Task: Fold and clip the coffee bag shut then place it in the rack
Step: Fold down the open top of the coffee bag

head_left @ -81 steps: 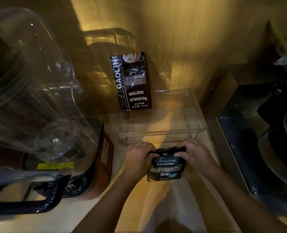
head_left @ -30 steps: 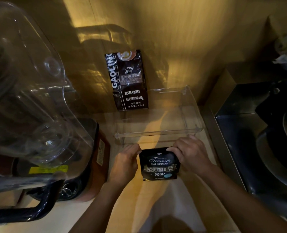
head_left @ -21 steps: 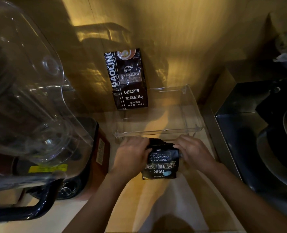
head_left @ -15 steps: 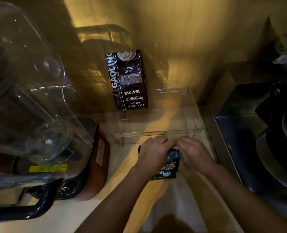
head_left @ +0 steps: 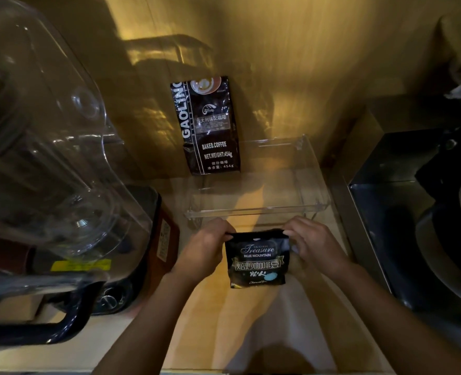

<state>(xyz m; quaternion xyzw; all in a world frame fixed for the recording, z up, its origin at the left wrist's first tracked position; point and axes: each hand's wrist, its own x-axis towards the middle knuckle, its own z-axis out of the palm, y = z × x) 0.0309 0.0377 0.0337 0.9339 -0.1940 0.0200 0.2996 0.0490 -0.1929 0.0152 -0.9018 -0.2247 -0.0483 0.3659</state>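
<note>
The bag (head_left: 257, 259) stands on the counter (head_left: 213, 320) between both hands, left hand (head_left: 206, 249) pinching its top corner at 9 o'clock, right hand (head_left: 311, 243) pinching at 3 o'clock, the rack (head_left: 256, 211) just beyond at 12.

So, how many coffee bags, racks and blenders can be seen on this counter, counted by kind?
Coffee bags: 2, the small Blue Mountain bag held by left hand and right hand, and the tall Gaolin bag against the wall.
Clear racks: 1.
Blenders: 1.
Total: 4.
</note>
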